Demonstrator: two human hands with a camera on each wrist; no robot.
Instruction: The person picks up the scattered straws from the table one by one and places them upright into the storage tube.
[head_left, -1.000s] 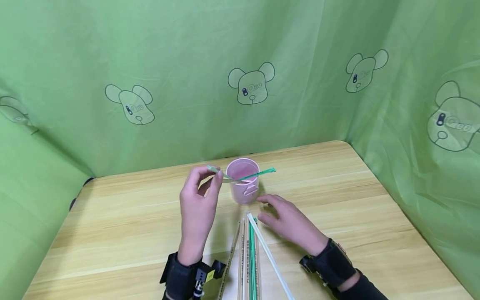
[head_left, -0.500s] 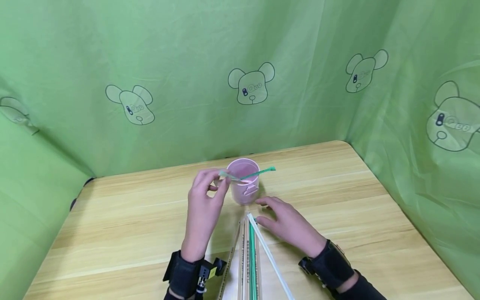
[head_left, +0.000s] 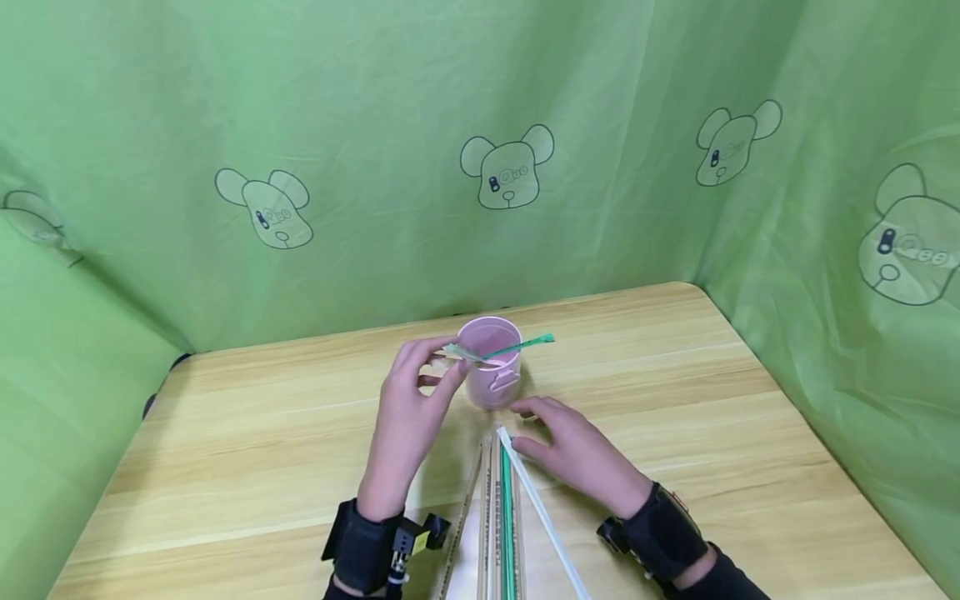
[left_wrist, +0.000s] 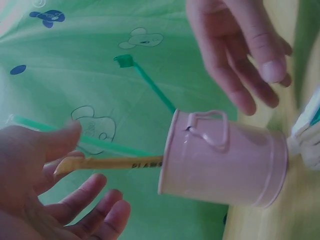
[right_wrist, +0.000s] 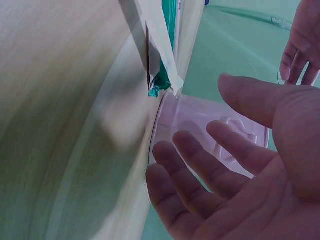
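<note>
Head view, with the pink cup (head_left: 493,390) as clock centre: the cup stands upright on the wooden table (head_left: 262,450), and a green straw (head_left: 534,341) projects from its mouth toward 2 o'clock. The left hand (head_left: 408,400) is at 9 o'clock, beside the rim. The right hand (head_left: 581,454) is at 4 o'clock, near the cup base, relaxed and grasping nothing; this position probably allows the cup to be steadied. A row of straws (head_left: 507,533) extends toward 6 o'clock, with a white straw (head_left: 544,517) angled toward 5 o'clock; the row is presumably set there for easy reach by either hand. Left wrist view: the cup appears sideways, mouth facing 9 o'clock. A brown straw (left_wrist: 112,164) and a pale green straw (left_wrist: 115,146) project from the mouth toward 9 and 10 o'clock, likely because they are longer than the cup is deep. The left fingers are spread loosely about the brown straw's outer end, not clenched; light contact cannot be confirmed. Right wrist view: the right fingers are parted and slightly bent before the cup; whether they touch it cannot be told.
</note>
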